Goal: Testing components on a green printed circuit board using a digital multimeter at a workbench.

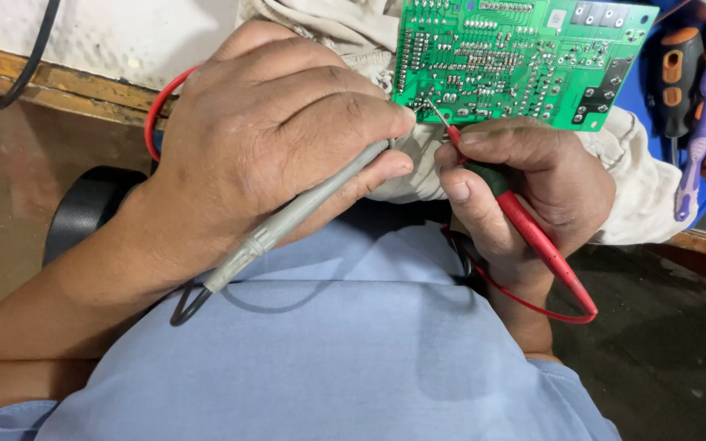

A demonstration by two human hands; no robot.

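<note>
Head view: our left hand (263, 139) is clamped on a grey probe (304, 204), our right hand (525, 188) on a red probe (533, 233). Both tips meet the green circuit board (516, 57), propped on cloth (631, 180) at the counter (59, 90) edge. We judge the board light, stiff, fragile; hold by its edges.

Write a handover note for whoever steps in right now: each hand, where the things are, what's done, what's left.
Left hand: grips the grey test probe, tip hidden at the board's lower edge.
Right hand: holds the red test probe, its metal tip on the solder points.
Green circuit board: lies solder side up on a beige cloth.
Done: both probes at the board.
Left: no meter is in view; screwdrivers lie unused at the right.
</note>
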